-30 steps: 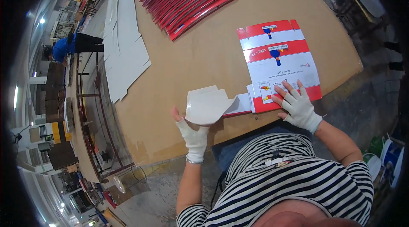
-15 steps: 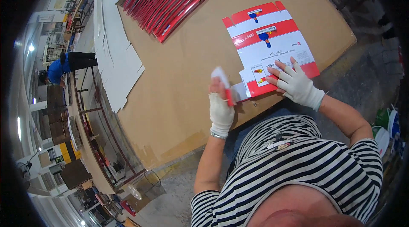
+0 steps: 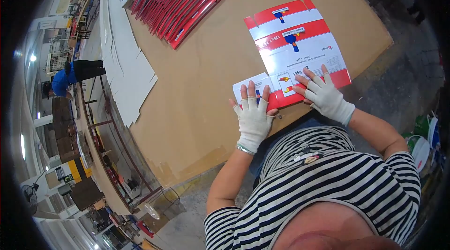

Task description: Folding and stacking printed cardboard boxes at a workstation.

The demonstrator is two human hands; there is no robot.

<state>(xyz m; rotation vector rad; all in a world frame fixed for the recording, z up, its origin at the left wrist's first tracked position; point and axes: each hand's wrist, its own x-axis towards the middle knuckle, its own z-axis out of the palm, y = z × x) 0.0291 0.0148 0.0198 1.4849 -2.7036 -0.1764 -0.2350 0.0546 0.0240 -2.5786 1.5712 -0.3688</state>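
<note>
A flat red and white printed carton lies on the brown tabletop near its front edge. My left hand, in a white fingerless glove, rests with spread fingers on the carton's left side flap, which lies flat on the table. On the lower right part of the panel, my right hand lies flat in a matching glove, fingers apart. Neither hand grips anything.
A fanned stack of red-edged cartons sits at the table's far left. Beside it, white cardboard sheets run along the left edge. A person in blue bends over another bench at the far left.
The left side flap, raised beside my left hand before, now lies flat. My left hand has turned palm down and moved onto it. My right hand has stayed nearly in place.
</note>
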